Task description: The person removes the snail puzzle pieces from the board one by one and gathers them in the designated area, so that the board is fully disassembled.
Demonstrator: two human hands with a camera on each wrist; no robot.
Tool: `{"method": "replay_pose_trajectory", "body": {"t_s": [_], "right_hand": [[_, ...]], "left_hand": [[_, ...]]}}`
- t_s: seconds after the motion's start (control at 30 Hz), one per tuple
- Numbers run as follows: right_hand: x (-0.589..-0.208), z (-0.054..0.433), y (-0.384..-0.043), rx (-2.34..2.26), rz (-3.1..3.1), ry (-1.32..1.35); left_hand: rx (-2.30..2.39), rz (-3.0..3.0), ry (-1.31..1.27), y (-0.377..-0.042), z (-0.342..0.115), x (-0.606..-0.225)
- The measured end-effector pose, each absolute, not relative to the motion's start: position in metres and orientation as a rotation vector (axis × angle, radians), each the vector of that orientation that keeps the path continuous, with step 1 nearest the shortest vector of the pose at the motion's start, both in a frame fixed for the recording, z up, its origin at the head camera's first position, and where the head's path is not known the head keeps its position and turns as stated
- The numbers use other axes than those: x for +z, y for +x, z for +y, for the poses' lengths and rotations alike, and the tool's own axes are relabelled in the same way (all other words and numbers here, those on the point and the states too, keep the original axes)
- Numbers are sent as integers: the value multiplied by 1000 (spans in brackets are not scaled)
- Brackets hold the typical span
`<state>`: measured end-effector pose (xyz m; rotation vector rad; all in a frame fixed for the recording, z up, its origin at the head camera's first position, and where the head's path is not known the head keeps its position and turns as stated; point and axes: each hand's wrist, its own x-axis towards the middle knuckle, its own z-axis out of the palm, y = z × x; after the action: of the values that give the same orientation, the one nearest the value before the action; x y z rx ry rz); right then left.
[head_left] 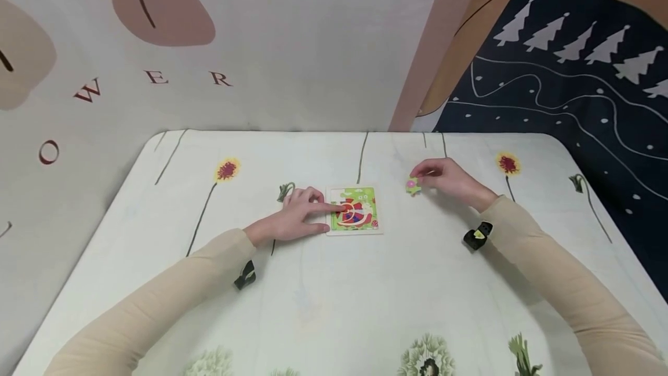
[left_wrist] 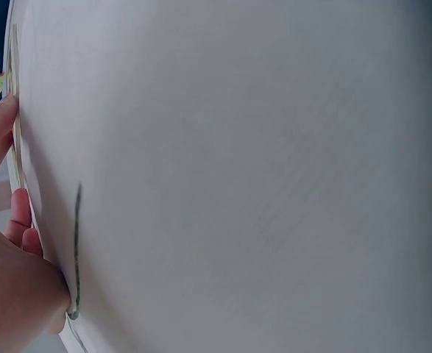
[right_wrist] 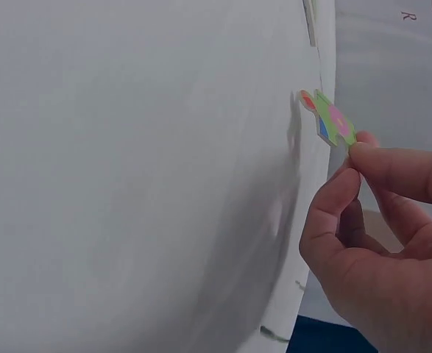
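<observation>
A square jigsaw puzzle board [head_left: 380, 213] lies flat on the table in the head view, its picture a red snail-like spiral on green. My left hand [head_left: 298, 217] is at the board's left side, the straight index finger touching the picture and the thumb by the lower left edge. To the right of the board, my right hand [head_left: 453, 183] pinches a small puzzle piece [head_left: 412, 187] between thumb and fingertips. The right wrist view shows that puzzle piece [right_wrist: 335, 121] tilted, green with a pink patch and bits of orange and blue.
A white cloth printed with flowers covers the table [head_left: 334, 295]. Behind it stands a pale wall [head_left: 308, 74] with printed letters, and a dark panel with white trees [head_left: 548, 97] is at the right.
</observation>
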<state>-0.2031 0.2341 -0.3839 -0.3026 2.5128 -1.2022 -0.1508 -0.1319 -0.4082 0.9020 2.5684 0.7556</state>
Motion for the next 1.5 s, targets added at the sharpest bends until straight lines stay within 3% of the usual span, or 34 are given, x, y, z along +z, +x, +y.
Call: {"method": "replay_pose_trajectory", "body": {"t_s": [1.5], "right_hand": [[-392,236,-210,-1138,2552,-188]], "left_hand": [[799,2561,834,-153,-127,-405]]}}
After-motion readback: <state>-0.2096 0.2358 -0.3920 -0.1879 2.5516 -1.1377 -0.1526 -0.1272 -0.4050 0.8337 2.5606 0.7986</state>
